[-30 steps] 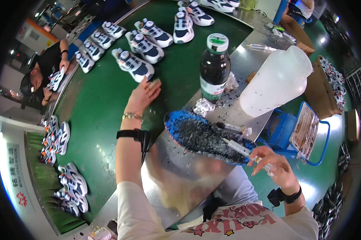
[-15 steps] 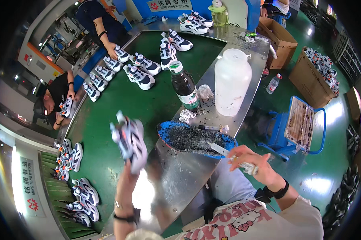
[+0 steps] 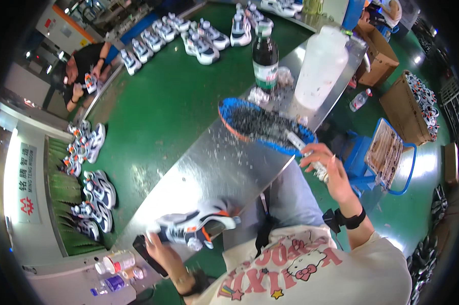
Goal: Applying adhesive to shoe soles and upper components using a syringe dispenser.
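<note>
A white, navy and orange sneaker (image 3: 196, 223) lies on its side low over the near end of the metal bench. My left hand (image 3: 160, 251) is closed on one end of it, the fingers partly hidden. In my right hand (image 3: 328, 170) is a slim knife (image 3: 295, 141) with a pale flat blade, its handle wrapped in white. The blade points over the right end of a blue sole-shaped tray (image 3: 230, 105) full of black crumbs. A black flat object (image 3: 147, 254) sits right beside my left hand.
Behind the tray stand a dark drink bottle (image 3: 265, 63) and a large white jug (image 3: 322, 68). Several sneakers (image 3: 203, 47) line the green belt (image 3: 173, 101). A co-worker (image 3: 82, 71) handles a shoe at left. Bottles (image 3: 115, 262) lie at lower left; a blue cart (image 3: 387, 157) stands right.
My left hand has brought the sneaker down from above the belt toward my body and turned it sideways. The knife stays in my right hand by the tray. The whole view has shifted.
</note>
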`<move>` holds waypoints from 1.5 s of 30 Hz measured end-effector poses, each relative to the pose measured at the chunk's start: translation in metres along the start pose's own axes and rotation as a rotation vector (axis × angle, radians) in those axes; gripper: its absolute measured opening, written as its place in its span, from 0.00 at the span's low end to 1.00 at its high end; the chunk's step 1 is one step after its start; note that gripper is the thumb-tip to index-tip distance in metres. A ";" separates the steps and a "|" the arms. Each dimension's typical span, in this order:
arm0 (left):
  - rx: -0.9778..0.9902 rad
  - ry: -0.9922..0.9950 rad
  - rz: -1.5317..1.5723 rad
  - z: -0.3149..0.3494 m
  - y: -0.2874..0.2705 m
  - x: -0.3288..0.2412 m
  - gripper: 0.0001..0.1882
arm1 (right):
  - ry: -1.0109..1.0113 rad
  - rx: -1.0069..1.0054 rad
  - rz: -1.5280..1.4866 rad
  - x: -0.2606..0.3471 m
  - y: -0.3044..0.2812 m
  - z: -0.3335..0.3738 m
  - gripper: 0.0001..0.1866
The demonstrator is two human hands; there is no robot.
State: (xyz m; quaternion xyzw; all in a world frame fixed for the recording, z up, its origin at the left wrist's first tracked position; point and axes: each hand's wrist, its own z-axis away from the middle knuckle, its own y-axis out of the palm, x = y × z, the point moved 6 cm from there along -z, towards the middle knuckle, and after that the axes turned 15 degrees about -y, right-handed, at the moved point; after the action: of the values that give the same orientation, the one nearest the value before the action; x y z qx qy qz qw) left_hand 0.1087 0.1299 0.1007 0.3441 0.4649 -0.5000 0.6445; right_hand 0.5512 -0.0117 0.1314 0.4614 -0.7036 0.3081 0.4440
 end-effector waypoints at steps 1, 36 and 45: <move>0.119 0.151 0.044 -0.001 0.034 -0.022 0.21 | 0.015 -0.009 0.045 0.003 0.004 0.003 0.33; 0.752 0.609 -0.200 0.002 0.201 -0.072 0.40 | -0.192 0.352 -0.622 0.037 0.082 -0.037 0.36; 0.700 0.739 -0.376 0.012 0.218 -0.070 0.45 | -0.320 0.391 -0.853 0.034 0.097 -0.049 0.36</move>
State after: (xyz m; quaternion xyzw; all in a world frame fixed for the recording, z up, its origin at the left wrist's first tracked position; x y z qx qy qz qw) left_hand 0.3168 0.1991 0.1665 0.6021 0.5196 -0.5774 0.1846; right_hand 0.4721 0.0542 0.1807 0.8243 -0.4404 0.1505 0.3223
